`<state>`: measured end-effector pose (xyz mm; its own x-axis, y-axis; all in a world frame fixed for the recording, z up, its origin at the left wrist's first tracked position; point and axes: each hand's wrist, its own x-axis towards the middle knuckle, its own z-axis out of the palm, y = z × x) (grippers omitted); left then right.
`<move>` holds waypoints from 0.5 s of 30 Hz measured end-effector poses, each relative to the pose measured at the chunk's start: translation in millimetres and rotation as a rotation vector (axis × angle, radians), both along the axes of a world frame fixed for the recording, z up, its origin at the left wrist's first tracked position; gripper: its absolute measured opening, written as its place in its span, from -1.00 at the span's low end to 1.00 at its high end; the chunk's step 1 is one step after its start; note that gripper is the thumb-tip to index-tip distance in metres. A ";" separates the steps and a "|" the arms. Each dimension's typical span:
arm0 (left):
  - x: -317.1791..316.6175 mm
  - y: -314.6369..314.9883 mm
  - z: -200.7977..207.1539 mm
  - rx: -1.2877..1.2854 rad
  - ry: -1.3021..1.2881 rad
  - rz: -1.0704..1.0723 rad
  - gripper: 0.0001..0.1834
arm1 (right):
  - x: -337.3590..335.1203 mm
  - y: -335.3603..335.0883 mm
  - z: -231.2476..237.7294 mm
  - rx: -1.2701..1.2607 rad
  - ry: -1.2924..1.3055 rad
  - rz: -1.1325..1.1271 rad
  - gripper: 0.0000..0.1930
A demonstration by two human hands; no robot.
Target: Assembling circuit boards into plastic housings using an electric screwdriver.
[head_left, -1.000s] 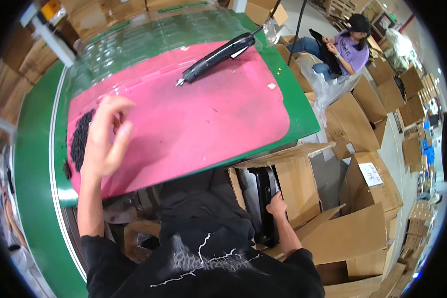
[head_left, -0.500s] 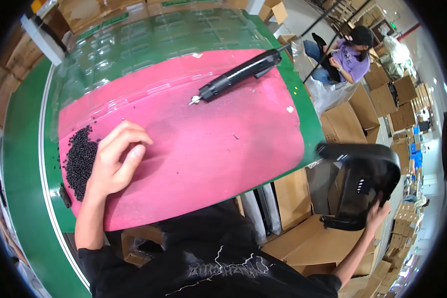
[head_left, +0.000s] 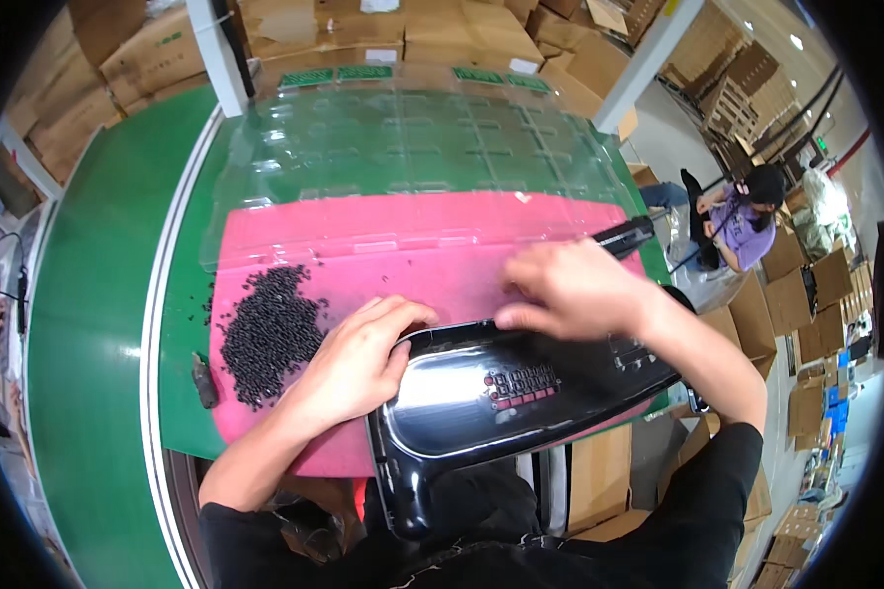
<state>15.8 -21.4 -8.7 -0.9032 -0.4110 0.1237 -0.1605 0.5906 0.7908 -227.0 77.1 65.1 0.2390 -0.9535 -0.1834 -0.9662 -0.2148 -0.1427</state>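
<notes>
A glossy black plastic housing [head_left: 442,393] with a raised rim and a group of small slots lies tilted across the pink mat [head_left: 363,221], its near left corner overhanging the table's front edge. My left hand [head_left: 359,363] is closed on its far left corner, with the thumb on the rim. Above its far edge, my right hand [head_left: 580,290] has bent fingers smeared by motion; whether it grips anything is unclear. Partly hidden behind that hand is a black electric screwdriver [head_left: 627,236]. A pile of small black screws [head_left: 270,339] sits left of my left hand.
Clear plastic trays [head_left: 393,147] cover the far part of the green table [head_left: 192,324]. A small dark object [head_left: 204,383] lies left of the screws. Cardboard boxes [head_left: 471,34] stand behind; open cartons [head_left: 599,476] are below right. A person in purple [head_left: 751,231] sits at far right.
The black housing has come from beside the table at right onto the mat, carried by my right hand. My left hand has taken hold of its corner. The view has shifted.
</notes>
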 end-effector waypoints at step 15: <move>0.1 -25.0 -5.8 -0.304 0.066 0.054 -0.57 | -191.2 -261.1 -114.0 -0.344 0.489 -0.834 -0.66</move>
